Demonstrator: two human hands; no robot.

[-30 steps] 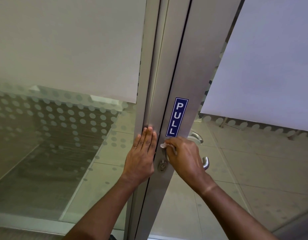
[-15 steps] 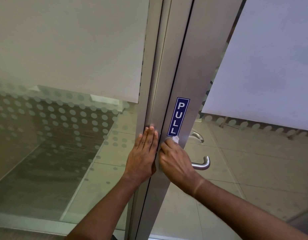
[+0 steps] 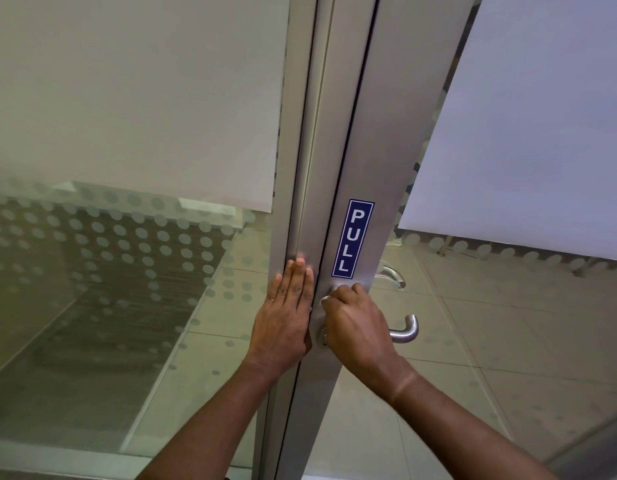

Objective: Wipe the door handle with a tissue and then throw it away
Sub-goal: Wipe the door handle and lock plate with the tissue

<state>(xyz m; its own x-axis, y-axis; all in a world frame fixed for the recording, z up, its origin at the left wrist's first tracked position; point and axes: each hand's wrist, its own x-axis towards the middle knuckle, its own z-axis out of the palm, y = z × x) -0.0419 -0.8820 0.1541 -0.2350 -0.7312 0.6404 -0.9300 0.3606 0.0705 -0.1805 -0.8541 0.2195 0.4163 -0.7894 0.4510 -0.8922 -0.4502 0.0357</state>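
A silver lever door handle (image 3: 406,332) sticks out to the right from the metal door frame (image 3: 373,150). My right hand (image 3: 357,327) covers the handle's base and is closed on a white tissue (image 3: 329,295), of which only small bits show at the fingertips just under the blue PULL sign (image 3: 352,238). My left hand (image 3: 286,315) lies flat, fingers together, against the fixed frame post next to the door edge. The round lock (image 3: 323,336) peeks out between the two hands.
Frosted and dotted glass panels (image 3: 127,237) flank the frame on both sides. A second lever handle (image 3: 392,274) shows through the glass on the door's far side. Beige floor tiles (image 3: 508,358) lie beyond the glass.
My right hand rose along the door stile from the handle's base to just under the PULL sign, then slid down a little with the tissue. My left hand stayed flat on the post.
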